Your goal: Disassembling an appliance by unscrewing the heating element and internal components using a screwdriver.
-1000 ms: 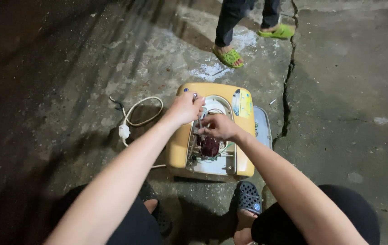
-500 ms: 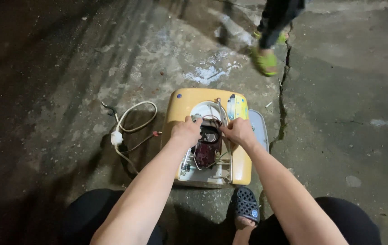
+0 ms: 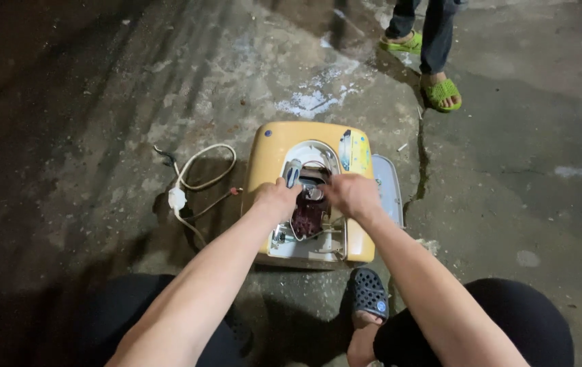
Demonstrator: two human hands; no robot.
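Your left hand (image 3: 276,197) grips a small grey tool at the yellow heater (image 3: 267,170) on the floor; its cover is off, insides exposed. Your right hand (image 3: 352,196) is curled there, its hold hidden.

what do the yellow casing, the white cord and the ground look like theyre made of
Yellow casing: looks like moulded plastic, smooth with rounded corners and a faint sheen; painted metal cannot be ruled out.
White cord: flexible plastic or rubber sheathing, since it lies in loose loops.
Ground: rough concrete, grey, stained and split by a crack.
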